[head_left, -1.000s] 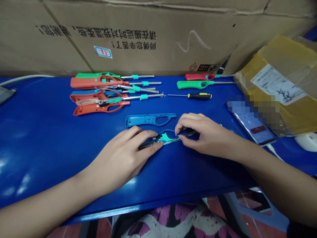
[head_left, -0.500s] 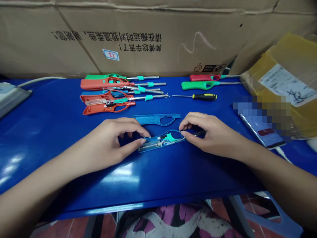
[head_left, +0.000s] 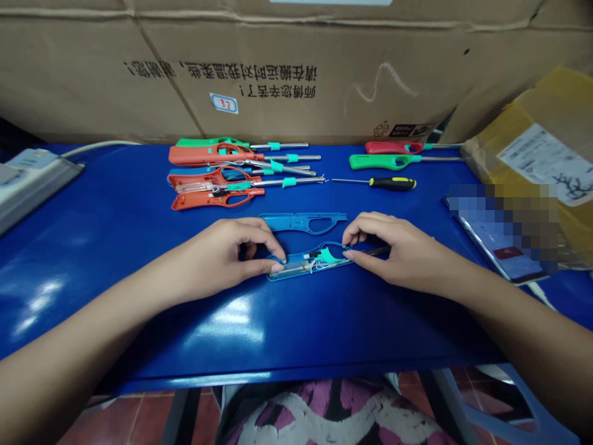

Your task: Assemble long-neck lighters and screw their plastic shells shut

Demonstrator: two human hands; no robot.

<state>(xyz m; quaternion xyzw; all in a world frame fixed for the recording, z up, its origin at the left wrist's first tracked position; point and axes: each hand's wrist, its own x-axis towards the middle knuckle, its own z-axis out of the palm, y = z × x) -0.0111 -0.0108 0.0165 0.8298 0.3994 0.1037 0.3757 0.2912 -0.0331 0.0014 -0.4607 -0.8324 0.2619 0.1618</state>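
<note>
An opened blue gas lighter [head_left: 288, 275] lies on the table between my hands, its inside facing up. In its shell show a clear fuel tank [head_left: 291, 267], a teal trigger [head_left: 330, 256] and thin white wires. My left hand [head_left: 231, 254] pinches the lighter's left end between thumb and fingers. At the other end, my right hand [head_left: 396, 250] has thumb and fingertips closed on the lighter where the metal tube leaves the shell; part of the tube is hidden by this hand. Just behind lies the other blue shell half [head_left: 294, 222], partly covered by my left fingers.
Several lighters, among them an opened orange one [head_left: 217, 201], lie at the back left. A screwdriver [head_left: 391, 183], a green lighter [head_left: 377, 162] and a red lighter [head_left: 389, 147] lie behind my right hand. A phone [head_left: 498, 247], yellow-taped box [head_left: 532, 123] and cardboard [head_left: 278, 37] border the table.
The camera view has turned slightly left, so the scene sits further right. Both hands stay at the two ends of the blue lighter, with little visible movement.
</note>
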